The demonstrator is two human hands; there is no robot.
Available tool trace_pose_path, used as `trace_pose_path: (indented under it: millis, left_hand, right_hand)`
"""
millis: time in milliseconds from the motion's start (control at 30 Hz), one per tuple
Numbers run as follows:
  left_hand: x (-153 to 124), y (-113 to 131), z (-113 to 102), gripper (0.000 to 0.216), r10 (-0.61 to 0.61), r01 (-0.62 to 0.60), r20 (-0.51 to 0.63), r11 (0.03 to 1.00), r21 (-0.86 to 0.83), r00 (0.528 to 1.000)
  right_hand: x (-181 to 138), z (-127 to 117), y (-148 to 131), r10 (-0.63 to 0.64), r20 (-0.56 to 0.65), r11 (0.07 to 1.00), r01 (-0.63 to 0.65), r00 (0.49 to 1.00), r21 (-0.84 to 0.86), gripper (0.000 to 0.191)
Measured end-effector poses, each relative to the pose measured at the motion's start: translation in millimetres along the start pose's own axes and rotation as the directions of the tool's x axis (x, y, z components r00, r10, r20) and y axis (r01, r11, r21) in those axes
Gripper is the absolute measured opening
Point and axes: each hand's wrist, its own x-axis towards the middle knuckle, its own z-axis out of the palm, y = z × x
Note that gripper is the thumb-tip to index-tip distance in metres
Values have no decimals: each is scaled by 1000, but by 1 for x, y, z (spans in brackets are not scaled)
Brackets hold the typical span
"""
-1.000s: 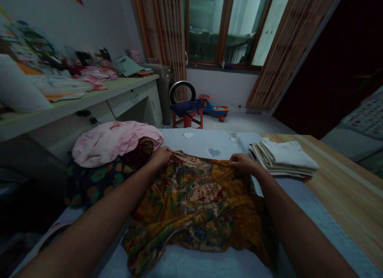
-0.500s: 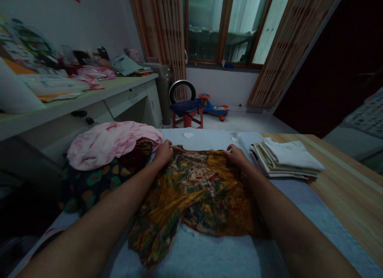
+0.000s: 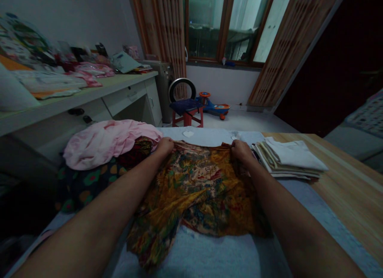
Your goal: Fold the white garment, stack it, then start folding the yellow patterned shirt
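Note:
A mustard-and-green printed garment point(image 3: 206, 186) lies spread over the blue cloth point(image 3: 215, 256) on the table. Its far edge runs almost straight between my two hands. My left hand point(image 3: 165, 146) is closed on the far left corner, close to the pink cloth. At the opposite corner, my right hand point(image 3: 241, 151) pinches the same edge, just left of the folded stack. One part of the garment flares toward the lower left; creases cross its middle. I cannot tell whether it is a top or shorts.
Left of the garment is a heap with pink cloth point(image 3: 112, 144) and dark dotted fabric point(image 3: 86, 186). On the right sits a stack of folded clothes point(image 3: 295, 160), beside bare wooden tabletop point(image 3: 353, 182). A red stool point(image 3: 187, 117) and a ride-on toy point(image 3: 214, 106) stand beyond.
My hands have moved slightly apart along the far edge, the right one a little to the right. That edge now looks straighter and tauter.

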Motion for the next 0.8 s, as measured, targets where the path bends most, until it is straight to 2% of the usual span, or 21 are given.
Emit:
trace_pose_path:
  millis: [100, 233, 300, 367, 433, 500, 567, 633, 700, 800]
  left_hand:
    - [9, 12, -4, 21, 44, -46, -81, 999, -26, 996]
    - [15, 26, -8, 30, 146, -155, -144, 986, -53, 979]
    - [10, 29, -5, 41, 229, -241, -165, 969, -54, 959]
    - [-3, 29, -1, 56, 327, -336, -167, 942, -24, 930]
    - [-25, 28, 2, 56, 376, -374, -84, 927, 40, 923]
    - [-56, 28, 1, 39, 425, -424, 12, 899, 112, 905]
    - [-95, 28, -5, 21, 475, -487, 104, 856, 174, 874]
    - [-138, 26, -13, 19, 543, -576, 203, 796, 184, 815]
    - [-179, 20, -20, 24, 541, -606, 299, 768, 207, 787]
    - [-225, 4, -23, 36, 457, -578, 399, 769, 272, 795]
  right_hand:
    - [9, 0, -6, 61, -104, 996, -54, 993, 64, 28]
    - [15, 6, -10, 69, -147, 991, -50, 987, 128, 35]
    - [13, 15, -9, 7, -145, 985, 18, 989, 171, 41]
    - [5, 24, -6, -119, -157, 965, 152, 980, 214, 49]
    - [-6, 31, -2, -263, -196, 926, 304, 945, 225, 53]
    - [-21, 35, 2, -348, -209, 903, 386, 914, 187, 53]
    - [-38, 36, 4, -386, -144, 908, 403, 911, 112, 45]
    - [-56, 35, 5, -387, -34, 922, 388, 921, 7, 32]
    - [-72, 36, 5, -387, 39, 917, 389, 921, -92, 23]
    - [-89, 42, 3, -394, 9, 906, 390, 919, -166, 23]
